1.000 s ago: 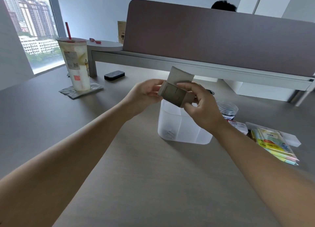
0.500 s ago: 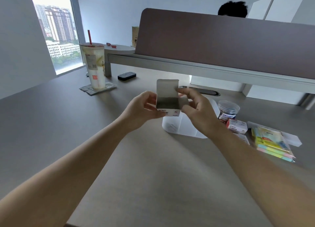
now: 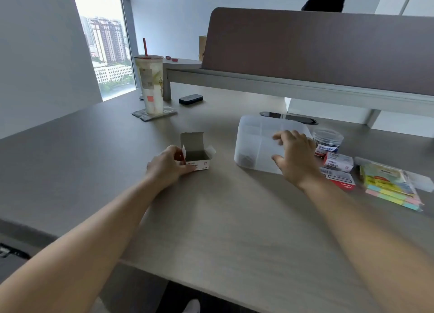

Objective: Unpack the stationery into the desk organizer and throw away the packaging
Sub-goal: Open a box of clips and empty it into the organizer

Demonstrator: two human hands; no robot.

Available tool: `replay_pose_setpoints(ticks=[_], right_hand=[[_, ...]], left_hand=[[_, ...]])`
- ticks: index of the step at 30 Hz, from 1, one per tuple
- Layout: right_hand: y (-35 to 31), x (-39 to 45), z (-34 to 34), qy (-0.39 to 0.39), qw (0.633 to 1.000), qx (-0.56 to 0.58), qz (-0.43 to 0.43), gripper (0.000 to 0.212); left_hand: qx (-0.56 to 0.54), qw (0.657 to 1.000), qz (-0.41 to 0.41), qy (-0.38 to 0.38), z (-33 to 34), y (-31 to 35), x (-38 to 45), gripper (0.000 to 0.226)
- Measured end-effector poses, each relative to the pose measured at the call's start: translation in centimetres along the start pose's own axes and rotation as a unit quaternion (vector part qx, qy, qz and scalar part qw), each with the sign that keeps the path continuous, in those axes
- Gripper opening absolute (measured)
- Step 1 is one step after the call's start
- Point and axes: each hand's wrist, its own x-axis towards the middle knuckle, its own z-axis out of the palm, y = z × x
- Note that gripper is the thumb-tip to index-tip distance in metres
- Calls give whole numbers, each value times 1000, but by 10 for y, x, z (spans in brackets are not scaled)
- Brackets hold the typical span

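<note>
A small white cardboard box [image 3: 196, 157] with its lid flaps open stands on the desk. My left hand [image 3: 167, 165] grips its left side. To the right sits the translucent white desk organizer [image 3: 256, 143] with inner dividers and something dark in its front left compartment. My right hand [image 3: 294, 156] hovers over the organizer's right part with fingers spread and holds nothing. Beyond it lie a clear round jar [image 3: 327, 141], two small boxed stationery packs [image 3: 338, 162] [image 3: 340, 180] and a wrapped pack of coloured sticky notes [image 3: 389, 185].
A tall iced drink with a red straw [image 3: 151, 84] stands on a coaster at the back left, with a small black object [image 3: 190, 99] beside it. A brown partition [image 3: 317, 49] on a grey rail closes off the desk's far side; a person's head shows behind it.
The open box has come down from in front of me onto the desk at the left. My right hand has let go of it and moved right over the organizer.
</note>
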Motion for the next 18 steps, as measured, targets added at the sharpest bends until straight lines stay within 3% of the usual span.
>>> replay_pose_setpoints(ticks=[4,8,12,15,18], right_hand=[[5,-2,3,28,999,7,-26,31],[7,-9,1,37,998,-3,-53,24],[4,-22,-4,38,996,-10,-78,19],[2,-30,-12,37,996,8,-76,20],[4,-41,-20,35,996,41,-76,15]], left_hand=[[57,998,-6,-9,1,-1,13,56],[11,999,29,25,-2,4,7,87],[-30,990,122,67,-5,20,-9,82],[-98,983,154,21,6,42,-19,78],[-152,974,153,-73,20,61,-22,94]])
